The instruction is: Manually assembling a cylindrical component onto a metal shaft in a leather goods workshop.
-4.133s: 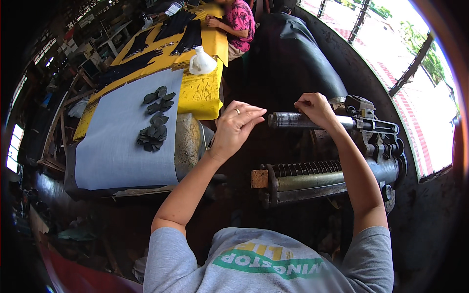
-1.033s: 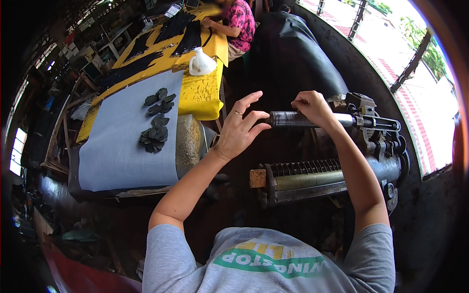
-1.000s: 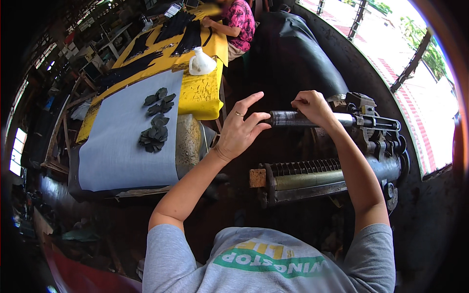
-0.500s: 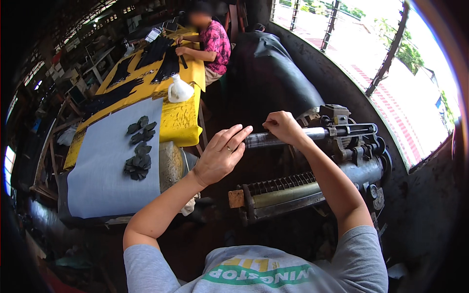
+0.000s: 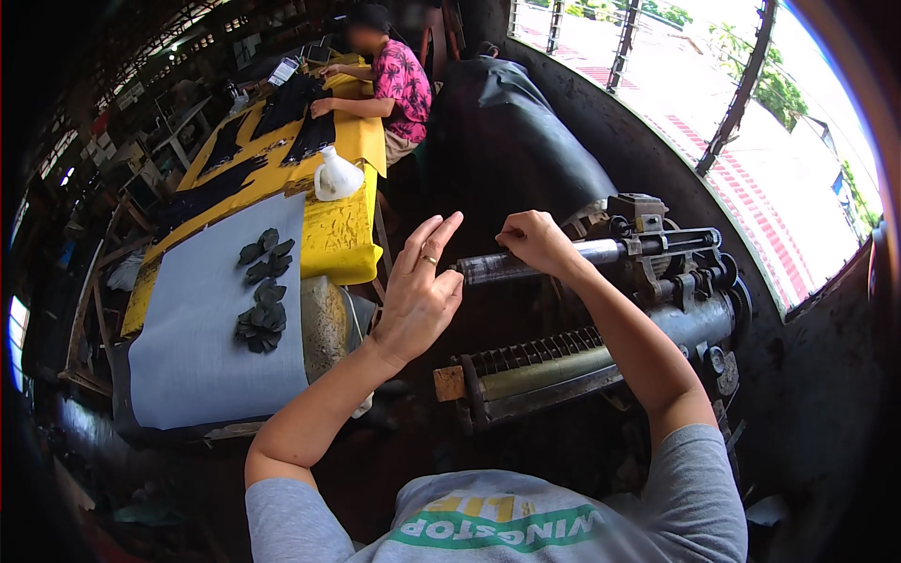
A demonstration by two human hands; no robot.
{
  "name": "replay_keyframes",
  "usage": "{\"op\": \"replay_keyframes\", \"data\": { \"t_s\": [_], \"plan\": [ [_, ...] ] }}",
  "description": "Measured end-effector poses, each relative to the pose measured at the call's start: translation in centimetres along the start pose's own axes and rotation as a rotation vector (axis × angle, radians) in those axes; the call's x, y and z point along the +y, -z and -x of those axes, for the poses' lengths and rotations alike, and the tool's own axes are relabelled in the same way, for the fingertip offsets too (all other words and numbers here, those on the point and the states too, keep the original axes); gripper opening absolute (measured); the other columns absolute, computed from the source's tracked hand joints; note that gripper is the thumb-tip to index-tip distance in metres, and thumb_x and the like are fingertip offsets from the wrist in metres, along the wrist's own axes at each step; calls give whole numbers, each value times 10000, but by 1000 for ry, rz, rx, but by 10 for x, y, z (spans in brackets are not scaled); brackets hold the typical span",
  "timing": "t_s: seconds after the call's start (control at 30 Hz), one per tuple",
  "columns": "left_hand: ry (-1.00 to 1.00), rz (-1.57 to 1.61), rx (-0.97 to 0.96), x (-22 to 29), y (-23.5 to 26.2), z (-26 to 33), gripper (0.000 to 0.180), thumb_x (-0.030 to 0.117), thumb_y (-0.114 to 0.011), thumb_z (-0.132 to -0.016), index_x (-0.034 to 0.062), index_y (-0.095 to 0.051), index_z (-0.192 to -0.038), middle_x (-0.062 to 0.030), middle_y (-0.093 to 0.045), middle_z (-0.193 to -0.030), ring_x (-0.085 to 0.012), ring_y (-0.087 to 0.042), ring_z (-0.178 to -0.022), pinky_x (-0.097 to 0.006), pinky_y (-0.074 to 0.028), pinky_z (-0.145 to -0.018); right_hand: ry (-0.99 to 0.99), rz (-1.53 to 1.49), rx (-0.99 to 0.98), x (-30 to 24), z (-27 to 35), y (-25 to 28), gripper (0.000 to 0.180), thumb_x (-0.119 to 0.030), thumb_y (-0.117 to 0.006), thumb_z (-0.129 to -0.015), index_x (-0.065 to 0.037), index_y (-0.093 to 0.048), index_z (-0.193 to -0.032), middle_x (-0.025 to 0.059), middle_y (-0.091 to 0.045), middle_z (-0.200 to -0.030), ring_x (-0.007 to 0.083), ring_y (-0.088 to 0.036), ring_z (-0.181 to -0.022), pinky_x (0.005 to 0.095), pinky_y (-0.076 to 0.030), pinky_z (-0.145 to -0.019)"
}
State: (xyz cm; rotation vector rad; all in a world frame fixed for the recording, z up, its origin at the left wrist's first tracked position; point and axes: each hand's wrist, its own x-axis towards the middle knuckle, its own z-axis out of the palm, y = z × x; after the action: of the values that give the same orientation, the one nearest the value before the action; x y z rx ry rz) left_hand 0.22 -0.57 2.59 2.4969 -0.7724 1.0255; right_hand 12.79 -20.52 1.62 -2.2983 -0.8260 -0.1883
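A dark metal cylinder [image 5: 497,266] juts leftward from a machine [image 5: 657,246]. At its free end is my left hand [image 5: 418,298], its first two fingers stretched upward and its thumb side by the cylinder's tip; whether it touches the tip I cannot tell. My left hand wears a ring and shows nothing held. Above the cylinder, my right hand [image 5: 535,242] has its fingers curled together in a pinch at the upper side. What lies between those fingertips, if anything, is hidden.
Below the cylinder runs a ribbed roller [image 5: 540,373] with a wooden block [image 5: 450,383] at its left end. Leftward, a grey-blue sheet [image 5: 188,328] carries black cut pieces [image 5: 266,310]. A white jug [image 5: 337,176] stands on yellow material [image 5: 343,235]. A person [image 5: 404,89] works at the table's far end.
My left hand has turned more upright, its fingers lifting off the cylinder so that the free end shows. My right hand stays above the cylinder, still curled. The whole view has shifted slightly.
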Motion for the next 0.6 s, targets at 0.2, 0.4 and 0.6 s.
{"op": "replay_keyframes", "data": {
  "t_s": [0.2, 0.4, 0.6],
  "plan": [
    [33, 48, 21, -1, 1, -3, 63, -26, -692, -666, 6, -643, -690, -125, -449, -1393, -330, -402, -1288, -394, -394, -1033, 10, 1, 18, 0, -1, -2, 162, -117, -705, -774, 41, -672, -786, 198, -638, -678, 326, -653, -650, 374, -498, -614],
    [8, 61, 57, 0, -4, 0, 76, -30, -686, -664, 5, -626, -693, -127, -460, -1371, -331, -419, -1270, -394, -404, -1023, -23, -8, 19, 1, -1, -4, 171, -129, -715, -758, 37, -677, -766, 223, -627, -683, 373, -644, -678, 404, -499, -634],
    [-30, -34, 56, 4, -9, 3, 117, -41, -679, -658, -5, -581, -711, -124, -478, -1341, -320, -447, -1242, -389, -431, -992, -27, 8, 22, 0, -1, -4, 177, -140, -711, -765, 34, -680, -771, 225, -629, -690, 379, -645, -689, 411, -502, -646]
  ]
}}
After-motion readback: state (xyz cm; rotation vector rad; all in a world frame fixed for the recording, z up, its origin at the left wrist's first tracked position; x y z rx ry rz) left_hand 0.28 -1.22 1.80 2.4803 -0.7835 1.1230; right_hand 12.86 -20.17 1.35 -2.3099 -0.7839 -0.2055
